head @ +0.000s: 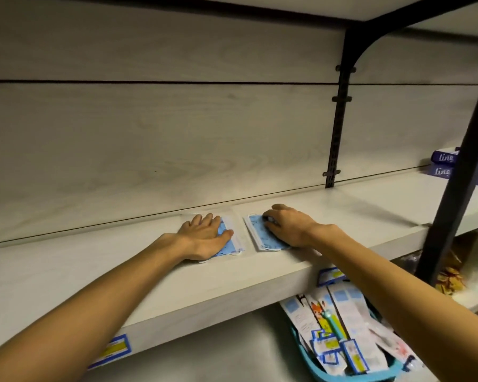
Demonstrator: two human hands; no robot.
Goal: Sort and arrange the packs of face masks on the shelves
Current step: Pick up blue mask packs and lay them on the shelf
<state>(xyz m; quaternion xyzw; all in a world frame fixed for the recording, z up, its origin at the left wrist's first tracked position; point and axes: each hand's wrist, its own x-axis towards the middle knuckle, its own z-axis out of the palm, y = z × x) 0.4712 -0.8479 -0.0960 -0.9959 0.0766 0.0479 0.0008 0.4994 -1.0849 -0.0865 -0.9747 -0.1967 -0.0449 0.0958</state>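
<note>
**Two hands, two mask packs on the pale shelf**

Both arms reach over the pale wood-grain shelf board. On it lie two clear-wrapped packs of blue patterned face masks, side by side with a narrow gap between them. The left hand lies flat on the left pack, fingers straight and slightly spread. The right hand rests on the right pack — fingers curled down, tips pressing its top. Under the shelf's front edge, to the right, a teal plastic basket holds more packs. At the shelf's far right end — purple boxes.
</note>
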